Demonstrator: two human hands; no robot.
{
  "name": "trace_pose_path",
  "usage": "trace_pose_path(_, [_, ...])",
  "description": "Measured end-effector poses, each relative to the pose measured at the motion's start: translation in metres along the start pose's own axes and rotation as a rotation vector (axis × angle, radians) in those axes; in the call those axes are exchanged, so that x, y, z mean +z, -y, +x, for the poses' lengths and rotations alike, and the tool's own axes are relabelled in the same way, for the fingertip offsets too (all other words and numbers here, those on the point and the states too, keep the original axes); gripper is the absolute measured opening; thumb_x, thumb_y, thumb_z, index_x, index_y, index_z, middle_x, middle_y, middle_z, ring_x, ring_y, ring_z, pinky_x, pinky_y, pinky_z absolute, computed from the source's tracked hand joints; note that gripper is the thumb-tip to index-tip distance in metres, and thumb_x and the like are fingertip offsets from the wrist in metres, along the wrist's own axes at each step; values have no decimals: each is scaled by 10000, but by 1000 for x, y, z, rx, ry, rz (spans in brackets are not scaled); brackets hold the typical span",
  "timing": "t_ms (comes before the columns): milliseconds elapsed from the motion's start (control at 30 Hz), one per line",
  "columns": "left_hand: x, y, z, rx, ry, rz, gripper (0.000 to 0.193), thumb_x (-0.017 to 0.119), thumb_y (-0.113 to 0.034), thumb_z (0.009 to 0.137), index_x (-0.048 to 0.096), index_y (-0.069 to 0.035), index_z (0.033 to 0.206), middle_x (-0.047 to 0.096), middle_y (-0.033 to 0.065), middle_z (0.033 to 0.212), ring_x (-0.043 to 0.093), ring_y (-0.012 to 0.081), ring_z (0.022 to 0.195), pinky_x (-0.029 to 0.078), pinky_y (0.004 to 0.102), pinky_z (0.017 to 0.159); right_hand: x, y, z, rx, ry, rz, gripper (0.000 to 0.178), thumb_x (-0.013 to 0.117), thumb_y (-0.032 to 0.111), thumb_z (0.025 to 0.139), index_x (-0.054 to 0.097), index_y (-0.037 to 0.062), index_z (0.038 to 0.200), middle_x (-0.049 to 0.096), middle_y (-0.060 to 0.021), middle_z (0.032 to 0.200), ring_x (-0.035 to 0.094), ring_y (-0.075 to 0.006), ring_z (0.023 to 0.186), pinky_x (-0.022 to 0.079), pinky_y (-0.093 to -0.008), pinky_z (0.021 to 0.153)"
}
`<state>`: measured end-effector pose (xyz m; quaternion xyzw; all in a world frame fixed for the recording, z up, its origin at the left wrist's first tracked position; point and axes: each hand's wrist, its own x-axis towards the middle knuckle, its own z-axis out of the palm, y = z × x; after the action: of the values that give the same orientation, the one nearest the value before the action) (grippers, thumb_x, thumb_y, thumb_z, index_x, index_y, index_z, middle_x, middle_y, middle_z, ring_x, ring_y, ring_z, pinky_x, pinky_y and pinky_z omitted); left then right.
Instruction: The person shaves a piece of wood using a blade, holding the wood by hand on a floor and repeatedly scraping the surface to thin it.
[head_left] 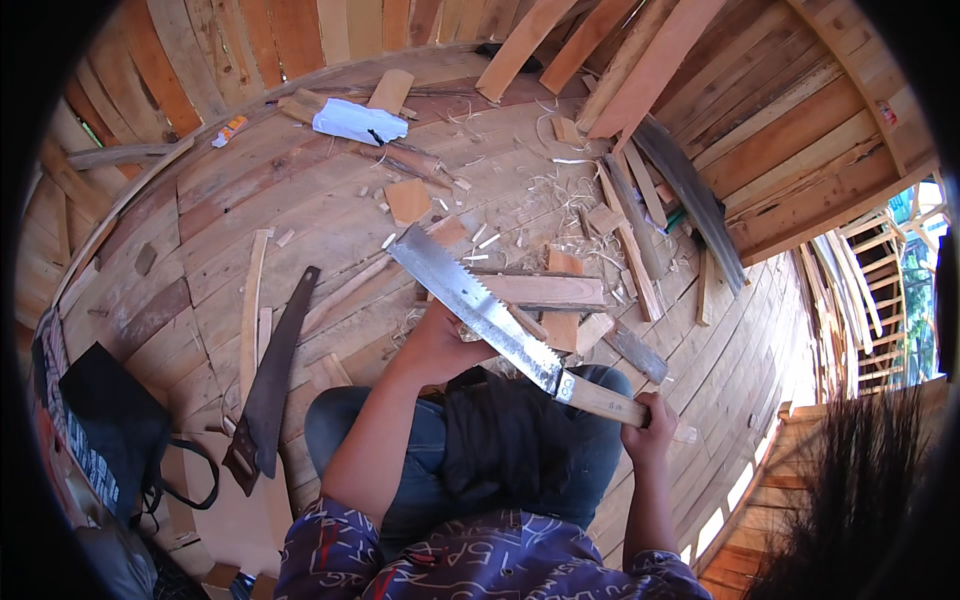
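Observation:
A pull saw (480, 312) with a wide, bright, double-toothed blade lies slantwise across my lap, raised above the floor. Its pale wooden handle (606, 399) is gripped at the end by my right hand (652, 428). Up against the underside of the blade, near its middle, is my left hand (447, 345), fingers curled and partly hidden; what they hold cannot be made out. Beyond the blade, a short plank (545, 291) lies on the floor over another wood piece (563, 333). A dark handsaw (273, 385) rests on the floor to my left.
Wood offcuts and curled shavings (580, 190) are scattered ahead on the plank floor. A white sheet-like piece (358, 122) lies far off. Boards (655, 65) lean at the curved wall, front right. A black bag (118, 425) sits at left by flat cardboard (230, 520).

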<state>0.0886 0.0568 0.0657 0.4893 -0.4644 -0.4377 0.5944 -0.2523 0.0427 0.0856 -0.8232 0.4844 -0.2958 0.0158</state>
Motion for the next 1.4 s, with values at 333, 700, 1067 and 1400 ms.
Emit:
trace_pose_path(333, [-13,6,12,199,323,349,336,805,-106,712,658,-90,1014,670,33,1008,639,189,976,486,318,854,-15,4,9,-92,-113,-46,222,749,-6,674,551,55,755,510,-84,604,499,-244,500,346,-348,470])
trace_pose_path(700, [-10,5,14,191,342,73,272,775,-57,726,648,-67,967,650,53,982,625,204,947,482,320,861,-28,4,9,-106,-131,-24,232,749,-31,667,554,52,761,503,-86,607,483,-234,492,327,-332,465])
trace_pose_path(1067, [-8,5,19,231,335,73,218,769,-83,740,662,-23,920,668,86,910,639,211,867,502,319,762,-35,2,7,-87,-88,-108,241,790,22,668,576,66,770,554,-81,620,547,-247,536,388,-355,489])
trace_pose_path(1400, [5,80,6,-373,551,1096,616,768,-338,765,556,-91,1287,634,180,1193,591,368,1120,464,442,950,18,-95,31,320,416,7,234,651,254,914,645,21,924,649,-211,721,645,-407,722,501,-451,638])
